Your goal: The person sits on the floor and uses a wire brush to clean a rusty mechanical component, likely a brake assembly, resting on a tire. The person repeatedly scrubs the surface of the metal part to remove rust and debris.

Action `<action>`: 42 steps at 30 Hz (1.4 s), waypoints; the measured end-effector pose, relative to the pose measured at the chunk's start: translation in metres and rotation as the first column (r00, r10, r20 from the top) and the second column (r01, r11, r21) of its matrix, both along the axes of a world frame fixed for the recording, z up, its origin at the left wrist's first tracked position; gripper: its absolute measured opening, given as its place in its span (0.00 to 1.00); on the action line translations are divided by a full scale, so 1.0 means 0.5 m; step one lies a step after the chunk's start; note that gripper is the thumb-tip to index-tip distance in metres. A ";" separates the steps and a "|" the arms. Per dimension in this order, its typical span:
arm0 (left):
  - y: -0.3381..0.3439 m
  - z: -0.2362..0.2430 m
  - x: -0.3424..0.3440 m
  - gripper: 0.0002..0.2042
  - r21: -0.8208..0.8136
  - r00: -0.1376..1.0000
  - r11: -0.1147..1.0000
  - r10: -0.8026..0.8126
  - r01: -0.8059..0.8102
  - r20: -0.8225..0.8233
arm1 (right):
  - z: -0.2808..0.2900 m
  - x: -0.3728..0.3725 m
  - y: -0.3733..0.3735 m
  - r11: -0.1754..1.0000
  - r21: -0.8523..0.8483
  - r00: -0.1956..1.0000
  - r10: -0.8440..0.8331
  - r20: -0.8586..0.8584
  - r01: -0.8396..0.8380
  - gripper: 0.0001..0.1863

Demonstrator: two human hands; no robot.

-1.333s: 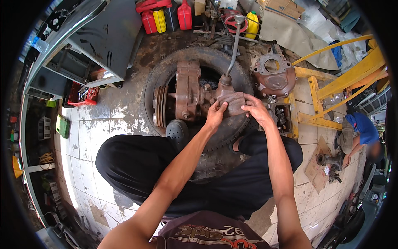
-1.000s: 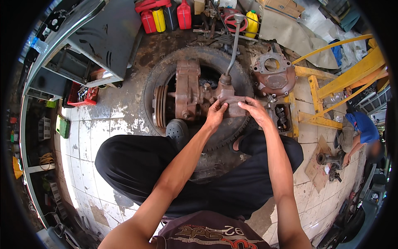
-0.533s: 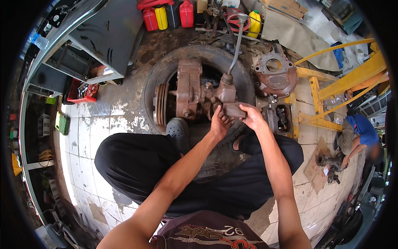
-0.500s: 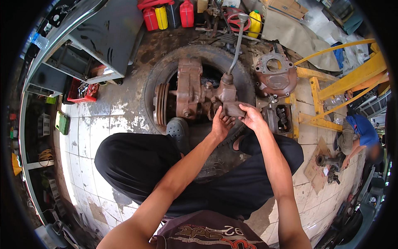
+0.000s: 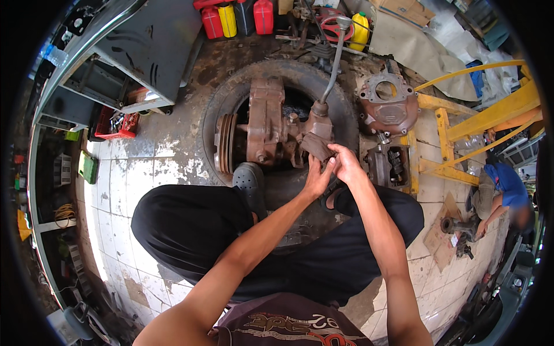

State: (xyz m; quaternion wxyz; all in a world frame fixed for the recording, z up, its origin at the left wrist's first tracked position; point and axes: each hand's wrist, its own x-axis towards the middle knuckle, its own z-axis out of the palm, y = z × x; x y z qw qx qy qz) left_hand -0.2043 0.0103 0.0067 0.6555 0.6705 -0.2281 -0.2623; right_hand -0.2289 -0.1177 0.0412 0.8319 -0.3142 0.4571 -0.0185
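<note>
Both of my hands meet at the near right side of a rusty brown gearbox that lies on a tyre. Between them is a brown flat piece, folded or block-like; its exact kind is unclear. My left hand grips its lower end, fingers partly hidden. With bent fingers, my right hand pinches its right edge. Just beyond, a long metal gear lever rises from the housing. A grooved round drum sits on the gearbox's left end.
A brown bell housing and an open gear case stand at right, beside a yellow metal frame. A red crate is at left, jerrycans at the back. Far right, another person reaches toward a metal part.
The brown piece has tilted and moved slightly left and up. My left hand has shifted right and under it, closing on it. The view has shifted slightly.
</note>
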 end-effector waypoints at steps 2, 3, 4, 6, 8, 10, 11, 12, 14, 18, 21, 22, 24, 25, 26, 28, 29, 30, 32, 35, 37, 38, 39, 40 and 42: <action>0.003 0.005 0.006 0.27 -0.029 0.998 0.998 0.054 -0.053 0.029 | 0.004 0.000 -0.001 0.995 -0.061 0.994 0.069 -0.083 -0.074 0.08; 0.006 0.004 0.009 0.26 -0.042 0.996 0.996 0.081 -0.079 0.043 | 0.008 0.001 0.004 0.992 -0.080 0.990 0.093 -0.110 -0.102 0.08; 0.004 0.005 0.010 0.23 -0.019 0.983 0.986 0.168 -0.167 0.074 | 0.008 0.003 0.018 0.991 -0.084 0.990 0.095 -0.106 -0.104 0.09; 0.002 0.013 0.016 0.23 0.006 0.966 0.975 0.217 -0.220 0.142 | 0.003 0.010 0.031 0.985 -0.108 0.985 0.122 -0.123 -0.136 0.09; -0.004 0.032 0.013 0.23 0.013 0.962 0.971 0.234 -0.238 0.141 | -0.006 0.000 0.032 0.984 -0.110 0.983 0.122 -0.136 -0.137 0.10; -0.004 0.021 0.017 0.22 0.082 0.972 0.970 0.226 -0.231 0.060 | -0.002 0.007 0.039 0.980 -0.104 0.979 0.157 -0.131 -0.171 0.11; -0.003 0.016 0.019 0.22 0.116 0.974 0.968 0.224 -0.225 0.018 | 0.001 0.008 0.040 0.976 -0.098 0.976 0.180 -0.125 -0.193 0.10; -0.007 0.016 0.018 0.20 0.114 0.961 0.955 0.275 -0.272 -0.007 | 0.002 0.005 0.037 0.973 -0.094 0.972 0.197 -0.125 -0.210 0.10; -0.017 0.017 0.023 0.19 0.115 0.926 0.924 0.374 -0.365 -0.059 | 0.001 -0.001 0.029 0.954 -0.128 0.959 0.257 -0.122 -0.272 0.11; -0.018 -0.017 0.095 0.19 0.210 0.899 0.884 0.370 -0.418 0.234 | 0.020 0.025 0.033 0.848 -0.322 0.893 0.326 -0.311 -0.422 0.16; -0.029 -0.005 0.134 0.13 0.218 0.903 0.903 0.294 -0.369 0.314 | -0.021 0.024 0.011 0.428 -0.650 0.776 0.276 -0.567 -0.628 0.23; -0.034 0.016 0.151 0.14 0.321 0.950 0.916 0.154 -0.240 0.272 | -0.036 0.027 0.003 0.382 -0.672 0.771 0.239 -0.591 -0.634 0.25; -0.059 -0.006 0.170 0.16 0.363 0.827 0.905 -0.024 -0.220 0.562 | -0.061 0.034 -0.010 0.285 -0.707 0.759 0.163 -0.630 -0.647 0.29; -0.067 -0.012 0.176 0.17 0.387 0.725 0.897 -0.118 -0.216 0.679 | -0.071 0.036 -0.015 0.246 -0.704 0.744 0.164 -0.648 -0.667 0.31; -0.077 -0.019 0.177 0.21 0.586 0.778 0.809 -0.336 -0.050 0.531 | -0.081 0.035 -0.018 0.206 -0.699 0.729 0.162 -0.666 -0.685 0.34; -0.088 -0.076 0.182 0.21 0.516 0.711 0.841 -0.264 -0.161 0.652 | -0.097 0.065 -0.018 0.110 -0.695 0.701 0.192 -0.687 -0.711 0.41; -0.102 -0.094 0.187 0.21 0.470 0.670 0.858 -0.226 -0.207 0.707 | -0.115 0.076 -0.027 0.060 -0.687 0.682 0.205 -0.702 -0.725 0.46; -0.113 -0.090 0.187 0.22 0.466 0.706 0.856 -0.189 -0.222 0.683 | -0.126 0.072 -0.033 0.026 -0.665 0.654 0.213 -0.726 -0.747 0.50; -0.135 -0.075 0.202 0.22 0.587 0.781 0.798 -0.276 -0.139 0.560 | -0.145 0.063 -0.037 0.053 -0.592 0.577 0.309 -0.756 -0.804 0.58; -0.131 -0.052 0.174 0.23 0.663 0.837 0.746 -0.324 -0.060 0.441 | -0.150 0.064 -0.026 0.127 -0.459 0.468 0.410 -0.783 -0.880 0.70; -0.137 -0.051 0.143 0.23 0.562 0.806 0.814 -0.232 -0.146 0.545 | -0.184 0.066 -0.040 0.156 -0.464 0.484 0.418 -0.769 -0.872 0.72; -0.144 -0.057 0.135 0.24 0.444 0.748 0.865 -0.131 -0.235 0.651 | -0.201 0.067 -0.043 0.127 -0.457 0.466 0.409 -0.785 -0.880 0.76; -0.147 -0.064 0.157 0.24 0.502 0.787 0.836 -0.151 -0.221 0.599 | -0.209 0.080 -0.028 0.111 -0.456 0.459 0.409 -0.789 -0.883 0.77; -0.144 -0.068 0.178 0.26 0.563 0.823 0.800 -0.167 -0.208 0.542 | -0.214 0.092 -0.010 0.090 -0.452 0.446 0.412 -0.794 -0.888 0.78; -0.160 -0.071 0.245 0.26 0.680 0.868 0.717 -0.228 -0.156 0.440 | -0.254 0.109 0.011 0.014 -0.457 0.425 0.392 -0.816 -0.889 0.81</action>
